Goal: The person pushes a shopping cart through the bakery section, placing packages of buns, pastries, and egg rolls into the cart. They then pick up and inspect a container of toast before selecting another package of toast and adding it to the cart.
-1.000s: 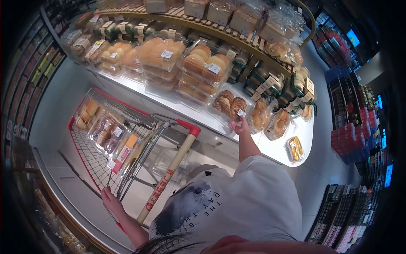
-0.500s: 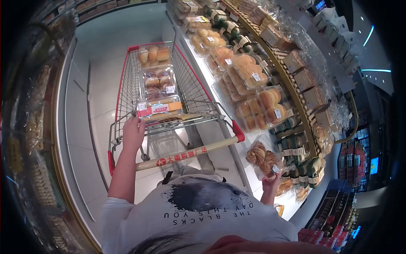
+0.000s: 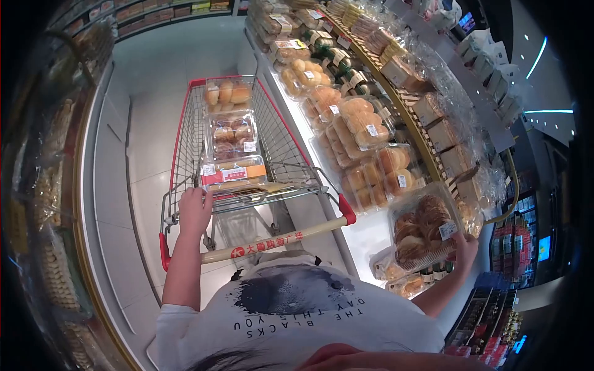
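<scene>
My right hand [image 3: 465, 250] grips a clear plastic pack of brown twisted bread [image 3: 421, 232] by its near right edge, raised and tilted above the bread shelf. A white label shows on the pack beside my fingers. My left hand [image 3: 195, 203] is closed over the near left rim of the shopping cart [image 3: 272, 248], its fingertips partly hidden. Right beyond that hand, inside the cart, lies a clear pack with an orange and red label [image 3: 234, 175]. Farther in are a pack of round brown buns [image 3: 232, 135] and a pack of pale rolls [image 3: 228, 94].
To the right, a lit shelf holds several packs of round buns [image 3: 362, 117], with boxed loaves [image 3: 445, 136] behind a gold rail [image 3: 396, 99]. Another shelf of bagged bread [image 3: 62, 266] runs along my left. Pale floor [image 3: 154, 111] shows between them.
My right hand has lifted the twisted bread pack up and to the right, so it appears larger and closer. My left hand stays on the cart, which sits slightly lower in view.
</scene>
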